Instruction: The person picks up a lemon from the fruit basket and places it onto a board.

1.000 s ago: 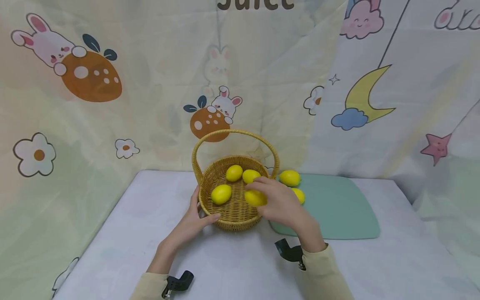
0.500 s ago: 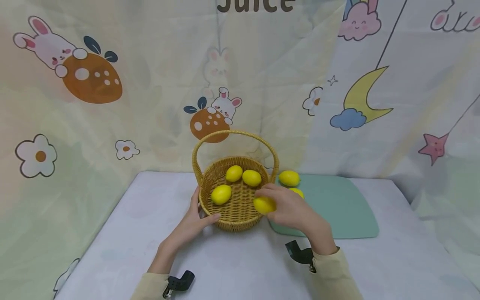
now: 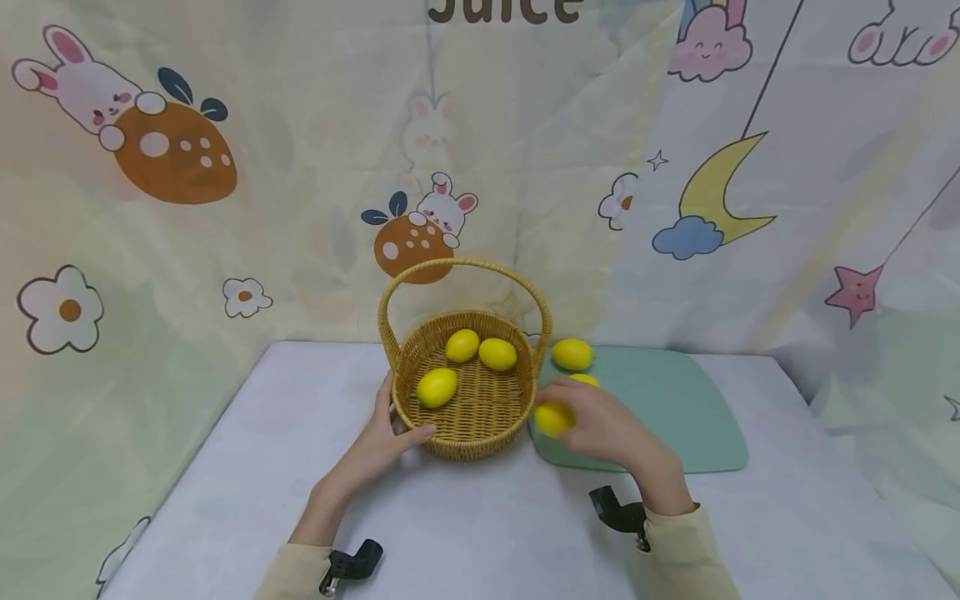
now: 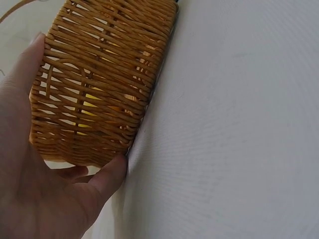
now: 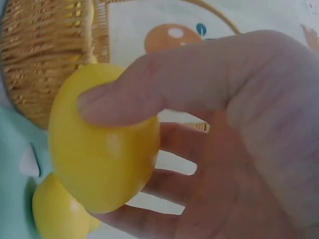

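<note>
In the head view a woven basket [image 3: 467, 451] with a tall arched handle stands at the middle of the table. Three yellow lemons, including a front one [image 3: 437, 388], lie inside it. My left hand [image 3: 378, 446] holds the basket's left side, its thumb at the front rim; the left wrist view shows its fingers against the wicker [image 4: 99, 79]. Just right of the basket, my right hand [image 3: 611, 423] pinches another lemon [image 5: 102, 149] between thumb and fingers, over the near-left part of a green board [image 3: 675, 417].
Two more lemons are at the board's left side: one at the back [image 3: 572, 354] and one partly hidden [image 3: 585, 380] behind my right hand. A white cloth [image 3: 495, 533] covers the table. A printed curtain [image 3: 315, 208] hangs right behind the table's back edge.
My right hand has carried its lemon rightward, from over the basket's inside to beyond the right rim, above the board. The left hand keeps its hold and the basket stays in place.
</note>
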Motion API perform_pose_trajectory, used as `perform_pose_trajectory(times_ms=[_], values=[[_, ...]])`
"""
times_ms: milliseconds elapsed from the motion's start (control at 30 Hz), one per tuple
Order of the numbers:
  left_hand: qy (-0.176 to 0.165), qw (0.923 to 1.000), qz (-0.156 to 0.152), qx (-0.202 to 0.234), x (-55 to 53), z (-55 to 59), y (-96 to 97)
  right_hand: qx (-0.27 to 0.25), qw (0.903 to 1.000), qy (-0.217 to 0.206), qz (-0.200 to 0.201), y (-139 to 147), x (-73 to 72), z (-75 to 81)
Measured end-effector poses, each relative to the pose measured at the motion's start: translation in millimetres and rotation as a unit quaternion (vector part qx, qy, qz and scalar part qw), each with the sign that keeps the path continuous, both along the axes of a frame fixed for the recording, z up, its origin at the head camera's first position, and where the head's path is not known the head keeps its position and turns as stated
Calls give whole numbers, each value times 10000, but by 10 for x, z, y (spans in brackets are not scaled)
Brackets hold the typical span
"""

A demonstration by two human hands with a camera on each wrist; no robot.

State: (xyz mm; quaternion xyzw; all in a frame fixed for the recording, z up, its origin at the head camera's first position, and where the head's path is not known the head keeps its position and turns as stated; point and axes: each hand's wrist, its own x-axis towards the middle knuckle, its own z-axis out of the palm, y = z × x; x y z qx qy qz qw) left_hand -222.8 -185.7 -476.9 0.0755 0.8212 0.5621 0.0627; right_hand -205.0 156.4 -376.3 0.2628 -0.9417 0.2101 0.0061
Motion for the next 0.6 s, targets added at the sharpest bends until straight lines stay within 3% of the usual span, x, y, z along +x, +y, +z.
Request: perform_pose_trajectory(times_ms=[300, 600], values=[[-54, 10000, 25, -20, 5, 1, 2, 31, 9972, -685, -313, 271, -112, -198], [-54, 10000, 54, -12, 3, -4, -1, 221, 9904, -1118, -776, 362, -149, -248]])
